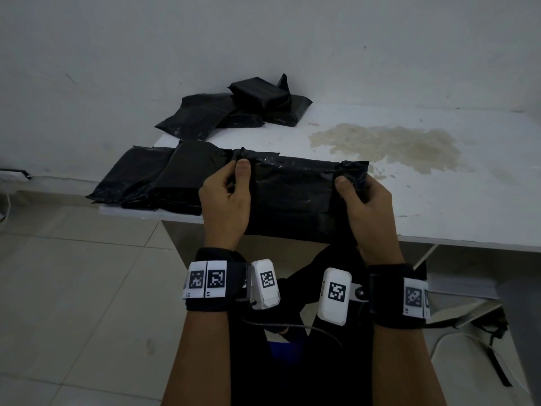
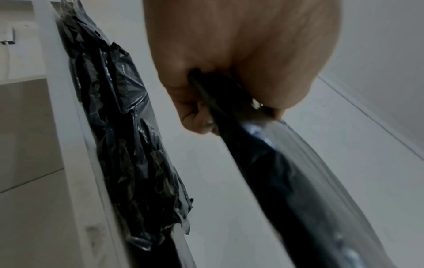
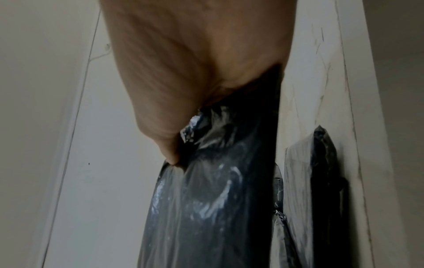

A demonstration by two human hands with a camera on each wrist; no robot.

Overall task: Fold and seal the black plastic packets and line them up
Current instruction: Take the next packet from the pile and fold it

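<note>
A wide black plastic packet (image 1: 292,197) lies over the near edge of the white table (image 1: 439,206). My left hand (image 1: 227,197) pinches its upper left corner between thumb and curled fingers. My right hand (image 1: 364,200) grips its upper right corner the same way. The left wrist view shows the left hand (image 2: 229,63) clamped on the packet's edge (image 2: 286,181). In the right wrist view the right hand (image 3: 183,72) bunches the shiny black plastic (image 3: 218,199). Two flat packets (image 1: 152,177) lie side by side to the left.
A loose heap of black packets (image 1: 237,109) sits at the table's back left against the wall. A yellowish stain (image 1: 386,145) marks the tabletop at the right. Tiled floor (image 1: 73,288) lies at the left below the table edge. A cable hangs under my wrists.
</note>
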